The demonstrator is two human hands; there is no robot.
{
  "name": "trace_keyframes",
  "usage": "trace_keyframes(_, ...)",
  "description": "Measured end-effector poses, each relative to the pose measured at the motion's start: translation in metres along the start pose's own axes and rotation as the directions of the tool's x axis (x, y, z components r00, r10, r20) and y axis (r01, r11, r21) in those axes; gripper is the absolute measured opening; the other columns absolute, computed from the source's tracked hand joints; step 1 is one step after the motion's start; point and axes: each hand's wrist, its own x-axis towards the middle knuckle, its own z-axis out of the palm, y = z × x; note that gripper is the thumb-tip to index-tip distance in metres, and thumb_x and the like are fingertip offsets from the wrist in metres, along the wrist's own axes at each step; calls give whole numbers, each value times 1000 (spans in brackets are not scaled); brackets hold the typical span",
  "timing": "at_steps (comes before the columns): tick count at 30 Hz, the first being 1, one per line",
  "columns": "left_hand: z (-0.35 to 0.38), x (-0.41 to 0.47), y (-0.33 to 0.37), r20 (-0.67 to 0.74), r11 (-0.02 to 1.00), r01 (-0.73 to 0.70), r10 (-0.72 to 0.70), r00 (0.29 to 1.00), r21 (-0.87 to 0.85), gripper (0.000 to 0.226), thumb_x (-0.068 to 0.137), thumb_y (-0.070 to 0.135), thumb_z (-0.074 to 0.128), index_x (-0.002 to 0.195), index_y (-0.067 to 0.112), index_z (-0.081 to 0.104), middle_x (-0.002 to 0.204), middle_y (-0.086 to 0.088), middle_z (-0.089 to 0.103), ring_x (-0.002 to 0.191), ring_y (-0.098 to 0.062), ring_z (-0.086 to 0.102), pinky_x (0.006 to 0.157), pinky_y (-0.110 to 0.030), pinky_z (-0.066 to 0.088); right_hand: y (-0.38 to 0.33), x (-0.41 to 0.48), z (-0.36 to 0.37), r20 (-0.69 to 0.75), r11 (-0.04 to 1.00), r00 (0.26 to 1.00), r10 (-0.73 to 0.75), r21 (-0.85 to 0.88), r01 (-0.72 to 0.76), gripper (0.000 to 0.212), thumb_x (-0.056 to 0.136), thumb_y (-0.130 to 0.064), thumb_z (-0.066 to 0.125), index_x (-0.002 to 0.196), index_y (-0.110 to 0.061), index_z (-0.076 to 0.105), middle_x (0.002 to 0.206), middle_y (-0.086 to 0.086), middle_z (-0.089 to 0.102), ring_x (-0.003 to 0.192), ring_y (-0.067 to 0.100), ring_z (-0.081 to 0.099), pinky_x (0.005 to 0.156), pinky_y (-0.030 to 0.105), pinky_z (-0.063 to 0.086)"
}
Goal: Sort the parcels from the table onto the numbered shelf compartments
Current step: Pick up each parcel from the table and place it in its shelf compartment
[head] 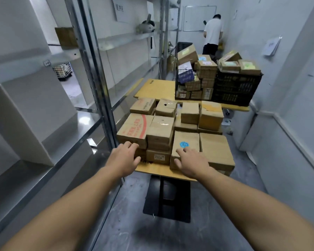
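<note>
Both hands released, fingers spread: left hand (124,158) at the near-left red-printed brown cardboard box (132,128), right hand (190,163) over the blue-stickered brown cardboard parcel (186,140) by the yellow tabletop (152,170) near edge, grey floor (130,232) open nearer.

Far end of room: a person (213,31) in a white shirt stands facing a whiteboard (194,18). Black plastic crate (237,87) and wire basket (176,84) sit side by side, touching. Paper sheets (271,46) hang on the right wall. A wire cart (63,70) stands at far left. Grey floor (127,223) is scuffed
</note>
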Motion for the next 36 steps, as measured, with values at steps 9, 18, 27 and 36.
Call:
trace_keyframes(9, 19, 129, -28, 44, 991, -113, 116, 992, -67, 49, 94, 43, 50, 140, 28, 41, 143, 2, 46, 131, -21, 41, 109, -44, 37, -12, 116, -11, -9, 987, 996, 84, 138, -82, 51, 103, -49, 44, 149, -28, 39, 146, 4, 49, 132, 25, 49, 106, 42, 46)
trace_keyframes(18, 62, 186, -27, 102, 985, -128, 141, 985, -119, 39, 95, 44, 45, 131, 30, 45, 129, 4, 53, 118, -20, 47, 103, -42, 37, -2, 172, 27, 65, 924, 980, 188, 326, -199, 36, 103, -48, 42, 136, -33, 44, 129, 1, 53, 118, 21, 51, 98, 40, 49)
trace_keyframes(27, 77, 192, -12, 46, 992, -84, 88, 995, -96, 38, 94, 46, 44, 128, 30, 45, 128, 6, 49, 115, -18, 40, 99, -38, 33, 4, 194, 55, 57, 727, 957, 286, 638, -255, 47, 101, -44, 51, 145, -30, 42, 142, 2, 50, 131, 19, 46, 107, 37, 39)
trace_keyframes(36, 77, 197, 10, -36, 936, 21, -36, 999, -350, 42, 91, 43, 54, 131, 31, 48, 125, 9, 48, 112, -12, 45, 98, -35, 42, 13, 200, 61, 81, 479, 926, 369, 837, -264, 52, 102, -40, 53, 151, -30, 39, 154, -3, 43, 139, 18, 40, 115, 41, 38)
